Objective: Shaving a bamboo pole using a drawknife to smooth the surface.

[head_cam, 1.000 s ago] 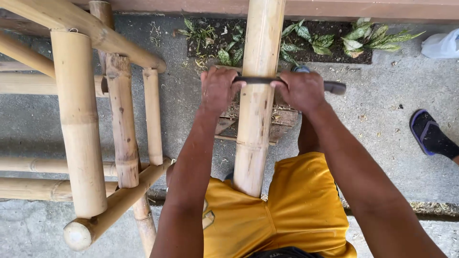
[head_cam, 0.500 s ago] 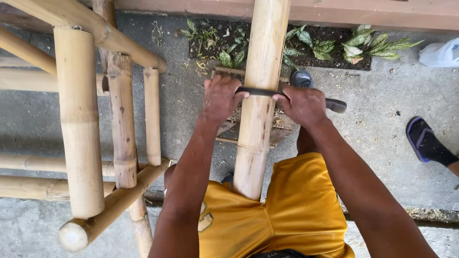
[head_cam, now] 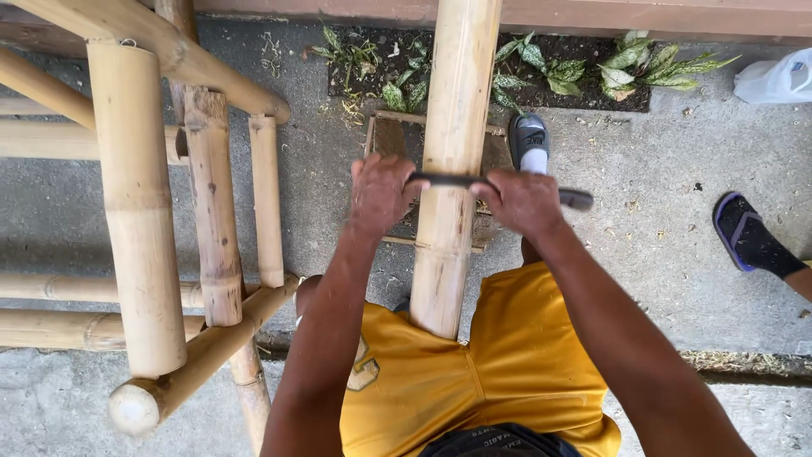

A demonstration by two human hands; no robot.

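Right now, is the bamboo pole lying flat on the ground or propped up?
Propped up: the bamboo pole slants from the person's lap, where its cut end rests, toward the far wall, above the ground, both hands pressing a dark blade across it.

Over the last second, both hands have drawn the dark blade (head_cam: 495, 184) down the bamboo pole (head_cam: 450, 169), toward the person's body. The left hand (head_cam: 381, 193) and the right hand (head_cam: 523, 201) now sit lower on the pole than before, nearer the node ring. A sandalled foot (head_cam: 529, 142), formerly hidden behind the right hand, now shows beyond it. The right-end handle tip (head_cam: 578, 200) has dropped likewise.
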